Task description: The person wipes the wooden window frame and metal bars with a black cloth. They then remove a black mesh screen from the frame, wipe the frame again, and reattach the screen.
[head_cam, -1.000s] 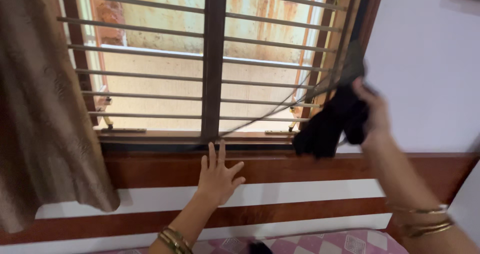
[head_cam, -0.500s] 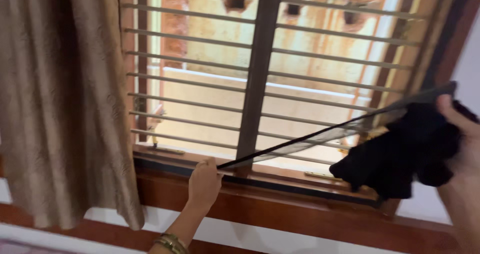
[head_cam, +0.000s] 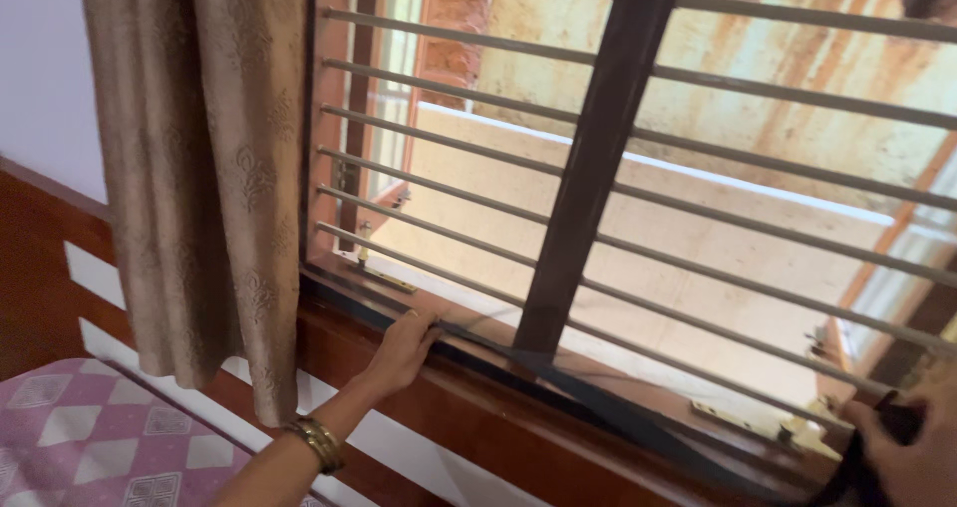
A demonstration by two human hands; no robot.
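Black strap (head_cam: 598,407) runs along the wooden window sill (head_cam: 478,397) between my two hands. My left hand (head_cam: 399,352) pinches one end against the sill with fingers nearly closed. My right hand (head_cam: 912,457), at the sill's far end, is curled tight around the other end. Above the sill are horizontal window bars (head_cam: 449,188); one brown curtain (head_cam: 199,168) hangs left of it, one pink checked bedspread (head_cam: 90,437) below.
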